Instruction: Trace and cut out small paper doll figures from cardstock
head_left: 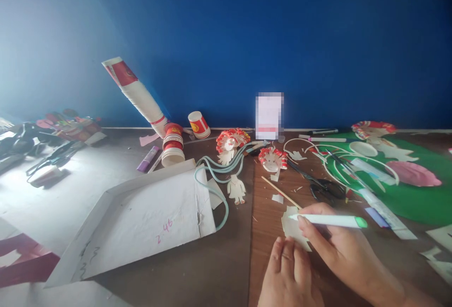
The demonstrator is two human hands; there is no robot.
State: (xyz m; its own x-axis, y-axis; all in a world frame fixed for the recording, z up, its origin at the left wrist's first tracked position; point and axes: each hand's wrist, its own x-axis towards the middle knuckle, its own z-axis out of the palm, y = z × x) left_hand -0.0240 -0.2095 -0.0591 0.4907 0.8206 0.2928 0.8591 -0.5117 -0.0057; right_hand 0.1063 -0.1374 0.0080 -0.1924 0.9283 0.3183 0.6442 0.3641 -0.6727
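Observation:
My right hand (339,238) is closed around a white felt-tip marker (332,221) with a green end. The marker's pale tip points left, over a cut piece of cream paper (291,226) on the brown table. My left hand (287,271) lies with its fingertips flat on the lower edge of that paper. Just above the paper rests a thin wooden stick (280,192). Behind it stand two small paper-cup figures with curled red-and-white rims, one left (230,143) and one right (273,159). A paper doll cutout (236,189) lies to the left.
At left lies a white cardboard box lid (141,222), with stacked paper cups (141,102) leaning behind it. Black-handled scissors (323,187), a coiled white cable (326,170), a pink paper oval (413,173) and a green sheet (416,201) are at right. A blue wall (226,38) rises behind.

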